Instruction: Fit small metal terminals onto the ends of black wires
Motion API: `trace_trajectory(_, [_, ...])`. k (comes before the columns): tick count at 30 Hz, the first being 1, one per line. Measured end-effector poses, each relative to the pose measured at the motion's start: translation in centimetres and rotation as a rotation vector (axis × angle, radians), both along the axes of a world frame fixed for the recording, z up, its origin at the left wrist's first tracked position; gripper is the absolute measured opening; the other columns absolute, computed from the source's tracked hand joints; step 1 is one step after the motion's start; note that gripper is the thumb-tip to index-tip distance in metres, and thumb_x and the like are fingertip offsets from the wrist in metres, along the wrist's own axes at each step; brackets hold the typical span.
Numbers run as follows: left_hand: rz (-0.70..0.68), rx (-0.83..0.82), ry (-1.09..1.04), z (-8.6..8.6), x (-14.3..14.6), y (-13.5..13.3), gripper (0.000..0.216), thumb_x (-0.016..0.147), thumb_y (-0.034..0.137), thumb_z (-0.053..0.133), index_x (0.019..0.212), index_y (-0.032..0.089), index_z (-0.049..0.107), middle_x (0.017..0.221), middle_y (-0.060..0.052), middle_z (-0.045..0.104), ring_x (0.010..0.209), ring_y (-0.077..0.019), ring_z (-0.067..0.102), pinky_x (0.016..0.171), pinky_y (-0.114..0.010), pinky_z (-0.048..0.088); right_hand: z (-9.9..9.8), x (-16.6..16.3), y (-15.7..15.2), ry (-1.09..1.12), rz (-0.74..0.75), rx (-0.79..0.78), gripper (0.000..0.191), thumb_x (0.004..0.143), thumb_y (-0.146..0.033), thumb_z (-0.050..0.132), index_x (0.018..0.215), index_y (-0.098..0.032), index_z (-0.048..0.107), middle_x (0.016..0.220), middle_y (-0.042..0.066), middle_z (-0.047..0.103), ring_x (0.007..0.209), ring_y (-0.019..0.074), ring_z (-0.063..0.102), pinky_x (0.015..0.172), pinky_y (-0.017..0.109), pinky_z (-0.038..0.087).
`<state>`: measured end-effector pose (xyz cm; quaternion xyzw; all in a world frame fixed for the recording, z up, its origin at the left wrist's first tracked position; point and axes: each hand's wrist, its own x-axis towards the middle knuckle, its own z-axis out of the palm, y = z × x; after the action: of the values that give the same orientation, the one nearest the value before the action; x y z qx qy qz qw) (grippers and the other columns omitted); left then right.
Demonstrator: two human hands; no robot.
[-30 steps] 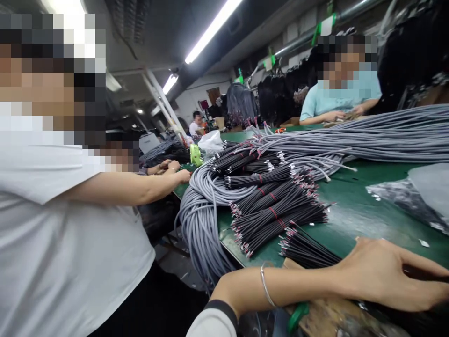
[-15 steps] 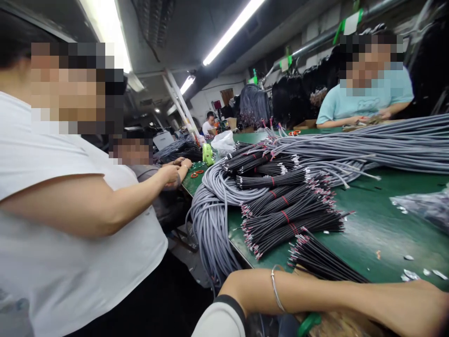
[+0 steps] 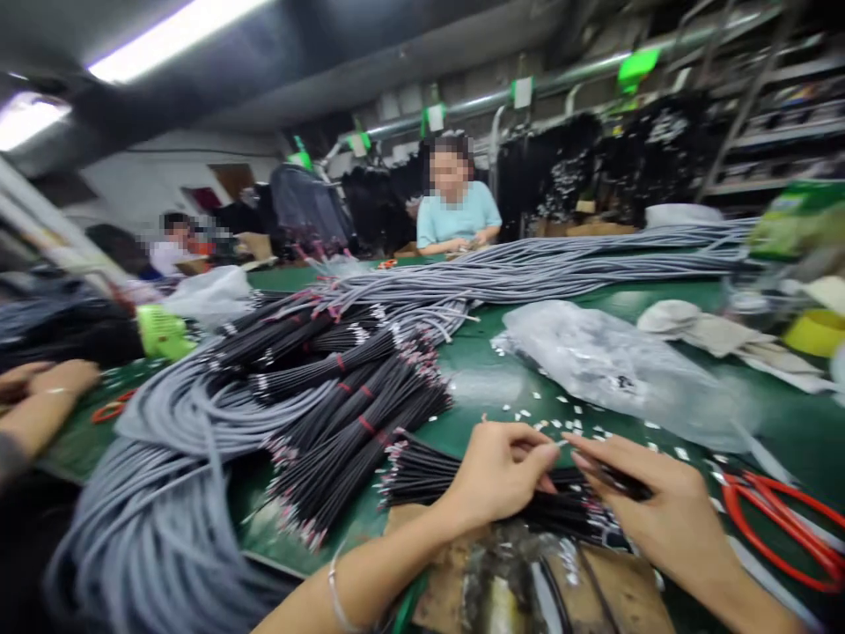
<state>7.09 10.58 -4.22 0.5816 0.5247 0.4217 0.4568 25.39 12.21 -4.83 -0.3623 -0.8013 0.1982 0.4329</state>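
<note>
Our left hand (image 3: 505,471) pinches a thin pale tip (image 3: 562,443); our right hand (image 3: 650,493) is clamped on a dark blurred object (image 3: 624,482). We should steady both, close together, over the loose black wires (image 3: 422,474) beside the tied bundles (image 3: 353,453).

Opposite you is a person (image 3: 460,222) in light blue; to your left, a strip light (image 3: 175,37) and, perhaps, a green fan (image 3: 162,333).

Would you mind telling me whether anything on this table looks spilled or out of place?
Small white pieces lie strewn on the green table between the plastic bag and the right hand, perhaps spilled; they look untidy beside the banded black wires.
</note>
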Motion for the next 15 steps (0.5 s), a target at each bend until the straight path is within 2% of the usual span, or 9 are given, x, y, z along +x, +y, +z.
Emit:
trace_trajectory(1, [-0.010,0.016,0.009,0.1,-0.3,0.0,0.031,0.079,0.038,0.051,0.082,0.011,0.066,0.058,-0.006,0.066,0.054,-0.0157,0.063,0.051,-0.022,0.048,0.1,-0.4,-0.1,-0.028,0.003,-0.060,0.029,0.080,-0.018,0.054,0.106,-0.025,0.063,0.087,0.005,0.066,0.075,0.0203,0.062,0.069,0.033,0.051])
trace_trajectory(4, [-0.008,0.026,0.022,0.9,-0.8,-0.4,0.028,0.080,0.036,0.050,0.076,0.011,0.063,0.053,-0.003,0.061,0.047,-0.0126,0.059,0.047,-0.020,0.045,0.3,-1.5,-0.3,-0.025,0.040,-0.085,0.032,0.080,-0.016,0.051,0.108,-0.023,0.063,0.075,0.003,0.065,0.064,0.0165,0.060,0.066,0.032,0.052])
trace_trajectory(8, [0.033,0.025,0.007,1.7,-0.7,-0.8,0.021,0.076,0.033,0.056,0.074,0.012,0.060,0.052,-0.001,0.058,0.047,-0.0124,0.058,0.048,-0.021,0.045,1.2,-2.1,-0.7,-0.011,0.059,-0.071,0.034,0.079,-0.014,0.049,0.109,-0.021,0.063,0.073,0.002,0.064,0.062,0.0149,0.059,0.061,0.028,0.052])
trace_trajectory(15, [0.089,0.000,-0.041,1.9,-0.6,-1.0,0.020,0.068,0.029,0.064,0.061,0.015,0.052,0.055,-0.001,0.059,0.050,-0.0129,0.058,0.051,-0.023,0.047,1.7,-2.3,-1.2,0.009,0.111,0.008,0.035,0.078,-0.011,0.048,0.107,-0.021,0.064,0.064,0.001,0.059,0.055,0.0126,0.055,0.050,0.023,0.046])
